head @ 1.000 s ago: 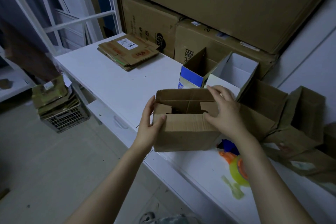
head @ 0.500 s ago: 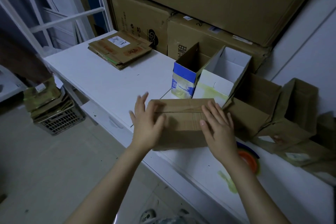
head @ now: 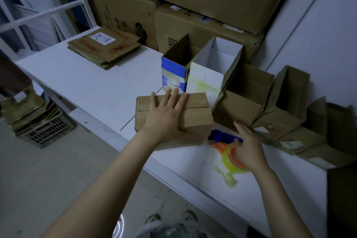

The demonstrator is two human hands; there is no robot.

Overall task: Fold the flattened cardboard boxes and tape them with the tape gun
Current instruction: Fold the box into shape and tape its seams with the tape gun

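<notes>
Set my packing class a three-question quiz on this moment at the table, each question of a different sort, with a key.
1. True or false: the left hand lies flat on top of the brown box.
2. The right hand hovers over: A) the tape gun; B) the floor crate; C) the flattened stack.
3. Fill in: the open-topped box just behind the brown box, beside the white box, has a ___ front.
Key: 1 true; 2 A; 3 blue.
</notes>
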